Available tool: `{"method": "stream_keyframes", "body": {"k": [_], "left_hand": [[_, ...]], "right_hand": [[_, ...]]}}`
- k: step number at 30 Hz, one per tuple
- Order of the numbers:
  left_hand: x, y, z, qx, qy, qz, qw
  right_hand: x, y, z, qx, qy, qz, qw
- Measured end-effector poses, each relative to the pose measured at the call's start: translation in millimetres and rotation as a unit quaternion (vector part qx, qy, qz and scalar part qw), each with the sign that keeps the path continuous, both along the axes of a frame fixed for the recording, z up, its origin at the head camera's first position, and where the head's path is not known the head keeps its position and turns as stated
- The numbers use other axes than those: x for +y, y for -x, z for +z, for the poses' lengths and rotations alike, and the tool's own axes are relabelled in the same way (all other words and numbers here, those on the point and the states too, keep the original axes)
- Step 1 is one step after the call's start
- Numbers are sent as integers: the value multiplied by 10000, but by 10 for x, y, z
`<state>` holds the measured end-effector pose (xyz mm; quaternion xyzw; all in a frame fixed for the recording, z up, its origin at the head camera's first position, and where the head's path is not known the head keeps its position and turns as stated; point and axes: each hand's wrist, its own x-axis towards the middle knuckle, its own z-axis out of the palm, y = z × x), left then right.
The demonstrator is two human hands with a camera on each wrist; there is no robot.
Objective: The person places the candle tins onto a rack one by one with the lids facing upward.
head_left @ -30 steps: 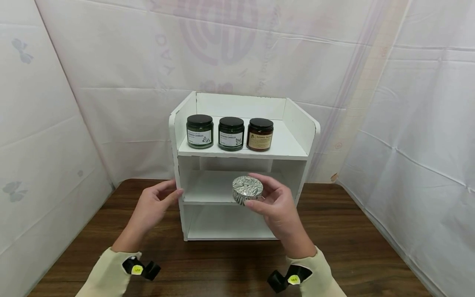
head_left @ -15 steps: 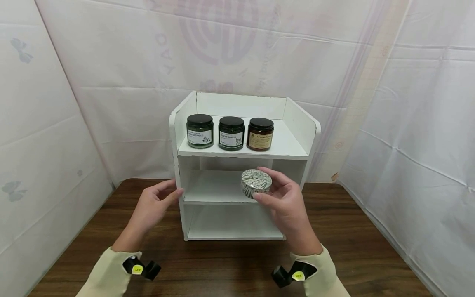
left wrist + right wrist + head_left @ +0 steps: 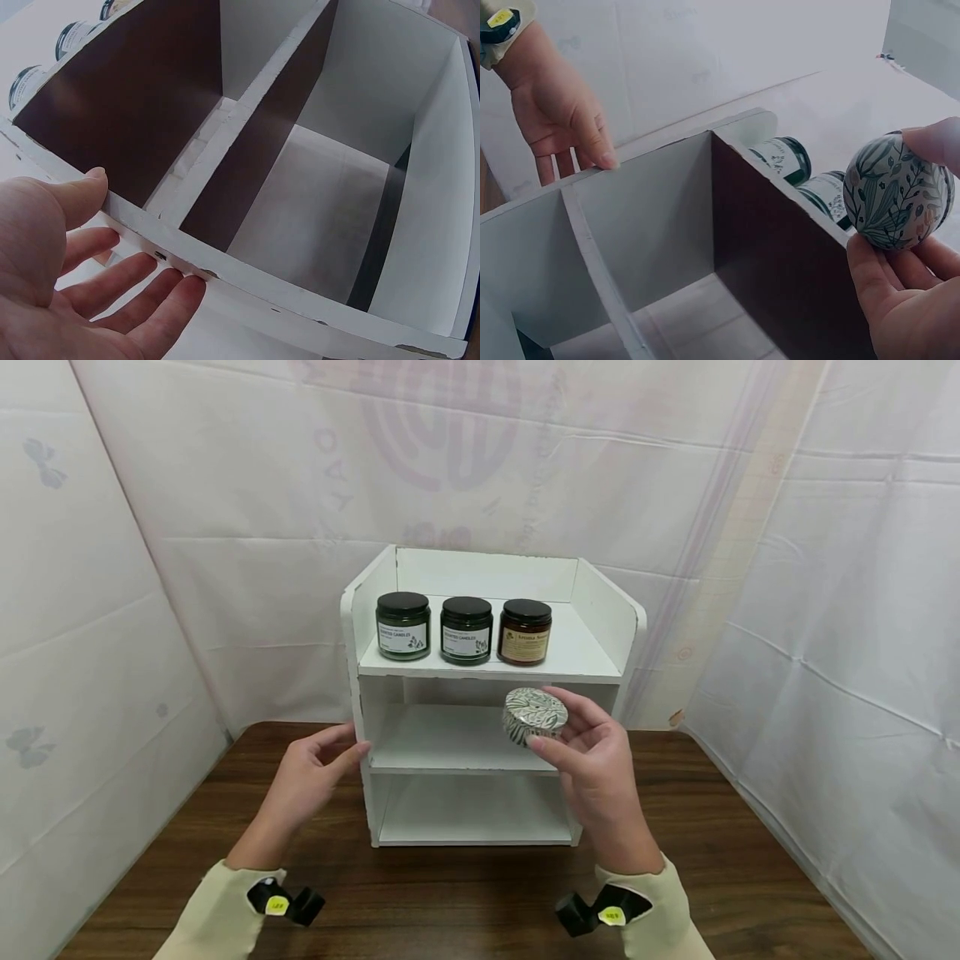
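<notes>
My right hand point(image 3: 600, 768) pinches a small round tin point(image 3: 534, 717) between thumb and fingers. Its green-and-white leaf pattern shows in the right wrist view, where the tin point(image 3: 896, 191) is tipped toward the camera. It is held up in front of the middle level of a white shelf unit point(image 3: 480, 845), below the top board. At the unit's left side, my left hand point(image 3: 306, 777) touches the side panel. The left wrist view puts its thumb point(image 3: 86, 196) at the front edge and its fairly straight fingers along the outer face.
Three dark-lidded candle jars stand in a row on the top board: two green jars point(image 3: 402, 639) point(image 3: 466, 643) with white labels and an amber jar point(image 3: 524, 645) with a tan label. The unit stands on a brown wooden table point(image 3: 465, 902), with white cloth point(image 3: 262, 568) hanging around it.
My right hand has moved up and to the right with the tin, away from the middle of the shelf front. The left hand stays at the side panel.
</notes>
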<state>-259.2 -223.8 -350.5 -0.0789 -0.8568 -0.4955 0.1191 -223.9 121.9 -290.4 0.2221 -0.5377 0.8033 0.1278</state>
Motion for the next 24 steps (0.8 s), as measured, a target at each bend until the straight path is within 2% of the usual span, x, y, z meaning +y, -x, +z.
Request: {"method": "stream_keyframes", "body": {"k": [5,24], "left_hand": [[-2,-6,2,-37,-14,13,10000],[14,-14,15,-3,-83,-17,10000]], "right_hand": [[39,-8,45,110,67,-76,9999],[166,21,248,258,37,-856,9960]]}}
